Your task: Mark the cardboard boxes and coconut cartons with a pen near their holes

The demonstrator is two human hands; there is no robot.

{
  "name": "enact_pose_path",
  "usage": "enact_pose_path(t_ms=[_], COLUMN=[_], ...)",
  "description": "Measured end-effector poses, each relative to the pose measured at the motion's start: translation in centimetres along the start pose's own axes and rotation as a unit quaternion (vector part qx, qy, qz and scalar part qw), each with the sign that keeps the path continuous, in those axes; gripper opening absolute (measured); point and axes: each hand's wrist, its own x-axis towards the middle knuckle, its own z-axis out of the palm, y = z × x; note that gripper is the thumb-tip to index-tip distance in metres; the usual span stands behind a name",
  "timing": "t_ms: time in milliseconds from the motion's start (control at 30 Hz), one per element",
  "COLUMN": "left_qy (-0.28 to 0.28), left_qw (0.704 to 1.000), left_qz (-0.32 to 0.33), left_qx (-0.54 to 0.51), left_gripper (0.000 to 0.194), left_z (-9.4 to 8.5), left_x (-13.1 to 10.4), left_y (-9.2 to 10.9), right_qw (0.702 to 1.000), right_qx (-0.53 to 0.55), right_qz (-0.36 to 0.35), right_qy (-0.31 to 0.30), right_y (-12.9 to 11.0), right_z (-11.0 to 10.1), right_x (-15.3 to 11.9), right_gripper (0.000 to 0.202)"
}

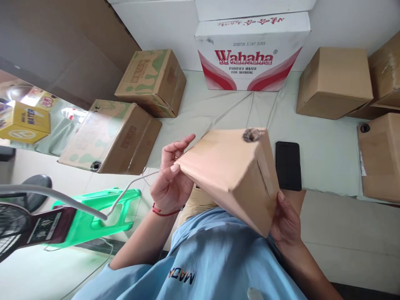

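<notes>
Head view: the box under handling is between the person's two hands, above the lap at the near edge of the table, tilted, with its far part overlapping the cloth in the line of sight; whether it touches the table cannot be told. The left hand bears on its left corner, thumb against the edge, forefinger extended and the other fingers loosely curved, so this grip looks light. The right hand grips the near right side, thumb on the panel, remaining fingers mostly hidden. A ragged, dark-edged hole is present near the far right corner of the upper face, and a narrow seam runs down the right panel. Done, so far as can be judged: the box is picked up and held in both hands. Outstanding: it is not yet set down, and nothing visible shows the handling as finished. Two green-printed boxes stand to the left, the nearer with a dark opening at its near corner; a white carton stands at the far side, and plain boxes to the right. A phone lies just right of the held box. The box's contents are not visible.
</notes>
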Motion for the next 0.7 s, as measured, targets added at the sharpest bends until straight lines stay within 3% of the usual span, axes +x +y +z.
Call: enact_pose_path(t_ms=[200,300,500,600,700], left_qy=[-0.045,-0.041,-0.015,-0.004,0.025], left_qw=[0.998,0.998,0.987,0.964,0.934], left_qz=[-0.029,-0.034,0.098,0.178,0.200], left_qx=[-0.014,0.014,0.126,0.199,0.295], left_gripper=[0.046,0.044,0.029,0.021,0.017], left_z=[0.7,0.4,0.1,0.1,0.0], left_x=[-0.6,-0.4,0.0,0.4,0.9], left_y=[0.7,1.0,3.3,3.9,3.6], right_qw=[1.000,0.999,0.984,0.956,0.898], right_qx=[0.012,0.010,-0.076,-0.192,-0.347], right_qz=[-0.020,-0.023,-0.110,-0.154,-0.213], right_qy=[0.008,-0.024,-0.118,-0.162,-0.166], right_y=[0.8,0.5,2.1,3.6,4.3], right_z=[-2.0,-2.4,-0.7,0.4,1.0], right_x=[0.2,0.1,1.6,3.1,4.0], right_gripper=[0.052,0.053,0.049,0.052,0.051])
